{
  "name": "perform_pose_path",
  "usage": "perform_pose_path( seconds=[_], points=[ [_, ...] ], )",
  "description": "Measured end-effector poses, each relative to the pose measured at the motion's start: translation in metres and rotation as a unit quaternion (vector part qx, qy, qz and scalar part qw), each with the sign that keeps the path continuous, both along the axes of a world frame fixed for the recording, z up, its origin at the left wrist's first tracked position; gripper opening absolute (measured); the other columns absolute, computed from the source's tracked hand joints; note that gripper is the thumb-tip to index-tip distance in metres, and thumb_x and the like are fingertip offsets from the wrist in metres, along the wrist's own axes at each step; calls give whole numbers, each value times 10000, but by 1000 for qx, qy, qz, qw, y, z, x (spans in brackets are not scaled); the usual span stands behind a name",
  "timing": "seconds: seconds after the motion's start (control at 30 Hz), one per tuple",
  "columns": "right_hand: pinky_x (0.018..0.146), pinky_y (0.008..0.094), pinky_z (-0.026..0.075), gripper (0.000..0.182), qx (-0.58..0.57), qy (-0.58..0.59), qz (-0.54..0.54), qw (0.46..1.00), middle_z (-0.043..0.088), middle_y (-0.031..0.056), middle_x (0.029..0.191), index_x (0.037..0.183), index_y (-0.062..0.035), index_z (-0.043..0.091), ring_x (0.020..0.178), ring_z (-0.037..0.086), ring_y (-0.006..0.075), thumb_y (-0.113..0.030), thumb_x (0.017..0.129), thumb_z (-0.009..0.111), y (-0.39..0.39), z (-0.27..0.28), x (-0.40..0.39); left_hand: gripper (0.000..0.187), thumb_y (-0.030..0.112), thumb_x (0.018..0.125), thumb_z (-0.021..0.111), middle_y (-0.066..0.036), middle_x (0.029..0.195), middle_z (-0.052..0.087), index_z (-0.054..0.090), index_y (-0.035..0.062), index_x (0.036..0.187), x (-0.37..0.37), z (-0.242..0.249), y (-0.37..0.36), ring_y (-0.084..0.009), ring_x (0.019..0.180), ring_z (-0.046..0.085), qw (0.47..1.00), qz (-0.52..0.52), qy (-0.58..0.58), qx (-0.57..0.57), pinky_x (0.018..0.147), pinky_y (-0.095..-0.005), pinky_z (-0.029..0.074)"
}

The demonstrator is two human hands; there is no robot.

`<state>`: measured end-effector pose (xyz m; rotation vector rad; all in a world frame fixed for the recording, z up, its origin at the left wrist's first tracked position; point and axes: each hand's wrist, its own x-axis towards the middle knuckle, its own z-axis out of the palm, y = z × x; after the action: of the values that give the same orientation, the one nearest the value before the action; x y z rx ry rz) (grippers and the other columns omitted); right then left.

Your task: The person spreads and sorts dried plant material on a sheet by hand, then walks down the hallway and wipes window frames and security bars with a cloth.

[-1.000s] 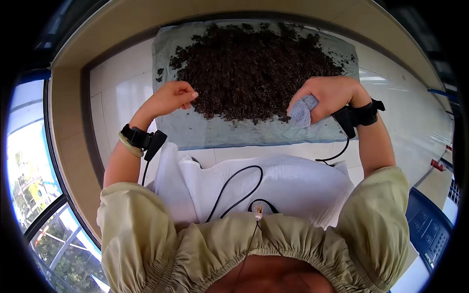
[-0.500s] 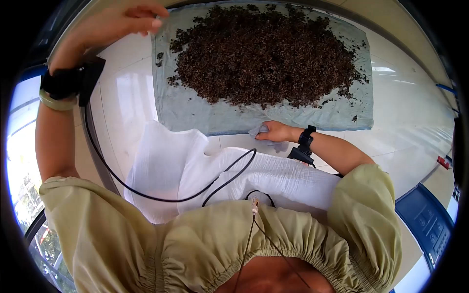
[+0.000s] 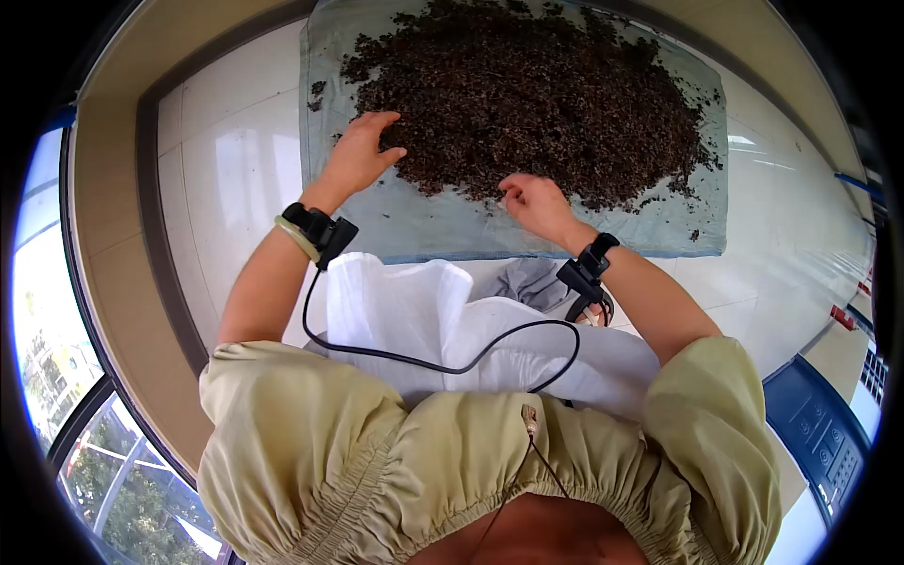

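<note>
A wide heap of small dark brown dried pieces [image 3: 527, 104] lies on a pale blue-green cloth [image 3: 348, 221]. At the heap's left edge is my left hand [image 3: 363, 151], its fingers and thumb apart and nothing between them. My right hand [image 3: 537, 202] touches the front edge of the heap with fingers curled together; what they hold, if anything, is too small to name. Below the cloth, a grey cloth [image 3: 532, 282] lies crumpled beside my white garment [image 3: 405, 292].
A black cable [image 3: 424, 363] loops from my left wrist across my lap. A foot in a sandal [image 3: 593, 313] shows below my right wrist. At the right stands a dark blue object [image 3: 817, 428]; windows [image 3: 56, 292] are on the left.
My left hand has come down from the upper left to the heap's left edge. My right hand has let go of the grey cloth and moved up to the heap's front edge.
</note>
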<state>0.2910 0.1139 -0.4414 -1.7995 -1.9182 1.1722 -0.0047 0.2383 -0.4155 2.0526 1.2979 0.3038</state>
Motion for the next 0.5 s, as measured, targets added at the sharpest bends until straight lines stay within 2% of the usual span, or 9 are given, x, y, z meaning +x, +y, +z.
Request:
perform_pose_path(
  seconds=[0.1, 0.17, 0.27, 0.3, 0.33, 0.37, 0.5],
  points=[
    [685, 331, 547, 283, 33, 68, -175, 982, 694, 93, 831, 1095, -23, 647, 729, 680, 219, -57, 814, 638, 34, 10, -12, 511, 168, 773, 773, -139, 1156, 582, 567, 60, 1228, -8, -32, -10, -313, 1092, 561, 993, 82, -8, 83, 919, -398, 474],
    [699, 319, 543, 313, -58, 180, -262, 946, 690, 94, 893, 1145, -10, 621, 778, 676, 200, -61, 836, 646, 34, -5, -22, 551, 178, 756, 799, -133, 1159, 572, 561, 72, 1242, -12, -51, -7, -309, 1088, 550, 984, 145, -27, 101, 884, -390, 479],
    [755, 342, 544, 394, -222, 335, -339, 850, 660, 115, 1042, 1236, 6, 554, 887, 662, 213, -83, 866, 655, 20, -16, -42, 721, 258, 719, 836, -184, 1297, 497, 496, 84, 1331, -22, -69, -4, -354, 1205, 473, 967, 229, -36, 103, 977, -432, 425],
    [780, 355, 546, 428, -279, 381, -353, 807, 647, 125, 1100, 1269, 11, 527, 929, 656, 224, -92, 875, 658, 14, -16, -50, 799, 293, 699, 848, -202, 1345, 438, 456, 99, 1368, -24, -71, 0, -383, 1239, 418, 971, 211, -36, 104, 1005, -459, 399],
    [873, 395, 533, 599, -312, 415, -352, 779, 575, 144, 1223, 1375, 17, 392, 1066, 606, 272, -98, 866, 687, 10, -16, -56, 878, 328, 679, 860, -220, 1393, 379, 415, 114, 1405, -26, -73, 3, -412, 1273, 363, 975, 194, -36, 104, 1032, -487, 373],
    [893, 409, 527, 635, -315, 428, -373, 760, 556, 150, 1241, 1387, 18, 360, 1090, 592, 285, -98, 860, 696, 11, -20, -61, 956, 363, 659, 872, -238, 1441, 320, 375, 129, 1441, -24, -76, 7, -441, 1308, 309, 978, 176, -38, 105, 1060, -514, 347],
    [951, 473, 506, 753, -309, 495, -444, 681, 480, 178, 1302, 1413, 18, 255, 1161, 541, 336, -114, 844, 731, 22, -38, -88, 1143, 457, 599, 890, -263, 1505, 212, 258, 190, 1514, -10, -80, 14, -491, 1324, 244, 990, 138, 3, 20, 1074, -561, 317]
  ],
)
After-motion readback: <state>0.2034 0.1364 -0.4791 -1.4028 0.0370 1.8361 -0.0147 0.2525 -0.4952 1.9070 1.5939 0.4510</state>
